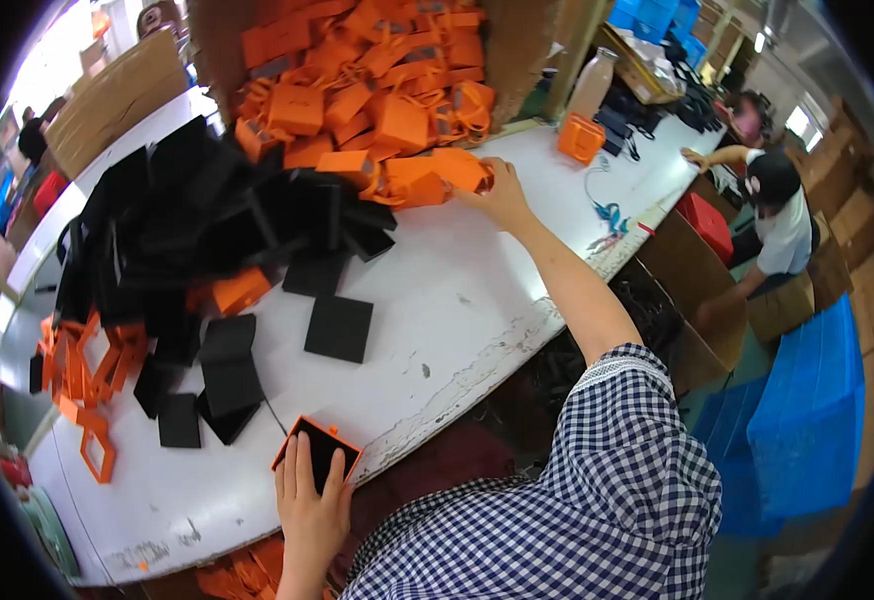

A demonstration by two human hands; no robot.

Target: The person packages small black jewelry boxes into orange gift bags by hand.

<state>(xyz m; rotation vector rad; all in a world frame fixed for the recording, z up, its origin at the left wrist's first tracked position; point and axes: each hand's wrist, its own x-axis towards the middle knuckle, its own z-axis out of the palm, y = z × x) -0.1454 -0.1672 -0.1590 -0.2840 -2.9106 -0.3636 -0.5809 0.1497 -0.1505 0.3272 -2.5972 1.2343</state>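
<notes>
My left hand (312, 510) lies on a small open orange box (355, 458) at the table's near edge. Its fingers are spread flat over the black insert (322, 443) inside the box. My right arm is stretched far forward. At the front of the orange heap, my right hand (502, 198) has its fingers and thumb curled round the end of an orange box (462, 168); the fingertips are partly hidden. Between the hands, a loose black square pad (339, 329) lies flat on the white table (457, 300).
Black pads (187, 210) form a large heap at the left. Behind, a cardboard carton (522, 60) spills orange boxes (397, 120). Orange frames (97, 445) lie at far left. A bottle (592, 85) and an orange bag (581, 138) stand farther back. Another person (777, 215) works at the right.
</notes>
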